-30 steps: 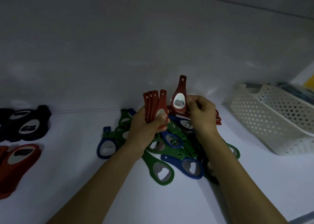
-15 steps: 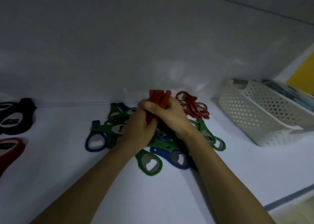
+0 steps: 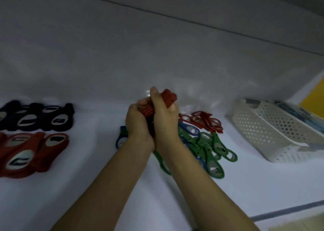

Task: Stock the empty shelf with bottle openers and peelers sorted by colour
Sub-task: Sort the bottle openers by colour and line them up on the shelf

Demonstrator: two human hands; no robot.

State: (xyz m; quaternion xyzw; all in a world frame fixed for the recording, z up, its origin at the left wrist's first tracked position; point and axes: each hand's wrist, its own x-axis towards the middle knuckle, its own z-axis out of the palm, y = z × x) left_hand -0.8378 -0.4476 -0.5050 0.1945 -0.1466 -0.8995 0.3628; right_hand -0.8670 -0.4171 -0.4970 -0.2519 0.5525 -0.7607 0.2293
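grip closed tight, left hand (image 3: 138,125) and right hand (image 3: 165,125) clasp the red openers (image 3: 168,97) together, likely to square the stack, mixed pile (image 3: 203,143) just beneath the grip.

Looks like a shop. Shows in a deep white shelf (image 3: 73,192) with a plain back wall (image 3: 157,55), stocked with many alike openers: black ones (image 3: 35,119) in a row, red ones (image 3: 26,152) just before them, a mixed green and blue pile (image 3: 206,143), a white basket (image 3: 273,131) nearby.
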